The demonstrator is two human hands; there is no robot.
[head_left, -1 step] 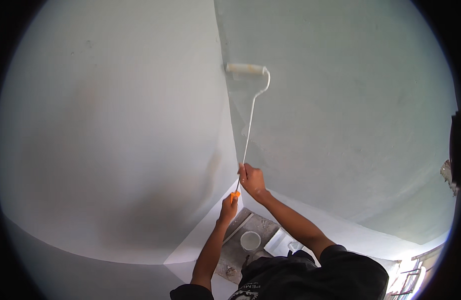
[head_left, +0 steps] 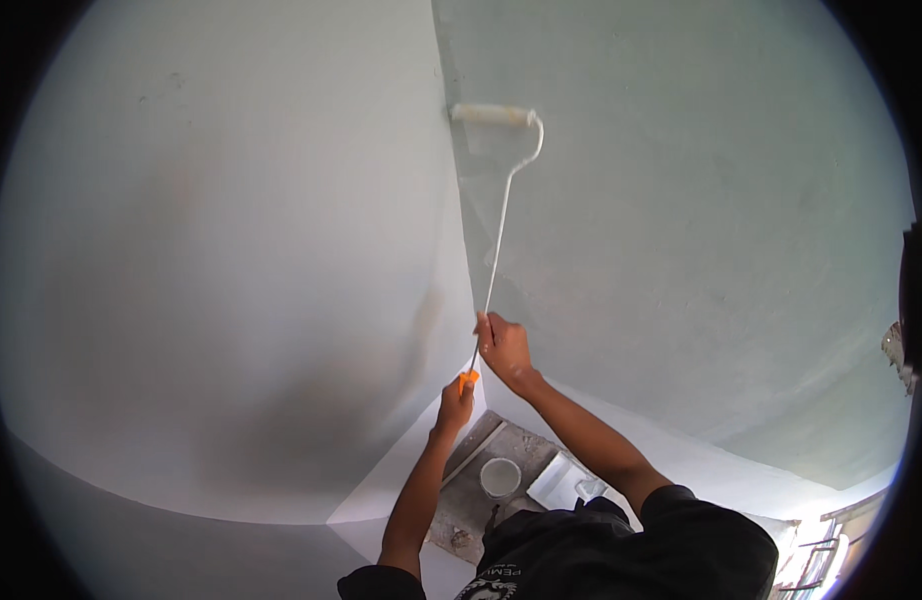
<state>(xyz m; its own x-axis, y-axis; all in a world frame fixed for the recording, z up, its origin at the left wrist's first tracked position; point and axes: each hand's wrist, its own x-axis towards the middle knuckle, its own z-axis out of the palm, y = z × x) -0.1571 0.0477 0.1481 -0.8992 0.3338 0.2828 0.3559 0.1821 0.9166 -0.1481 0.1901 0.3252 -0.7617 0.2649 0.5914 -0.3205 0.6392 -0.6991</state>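
Roller [head_left: 493,115] slightly higher, left grip [head_left: 455,405] wrapped round orange handle [head_left: 468,381], right grip [head_left: 506,346] curled round white rod [head_left: 501,235]

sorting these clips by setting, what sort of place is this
Most likely the corner of a room under renovation: a paint roller is up at the grey-green wall, and a round tub and a white tray sit on a blotchy grey floor.

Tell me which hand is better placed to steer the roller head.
The right, probably: the right hand grips the metal rod nearer the roller head, while the left hand holds the orange handle at the rod's lower end.
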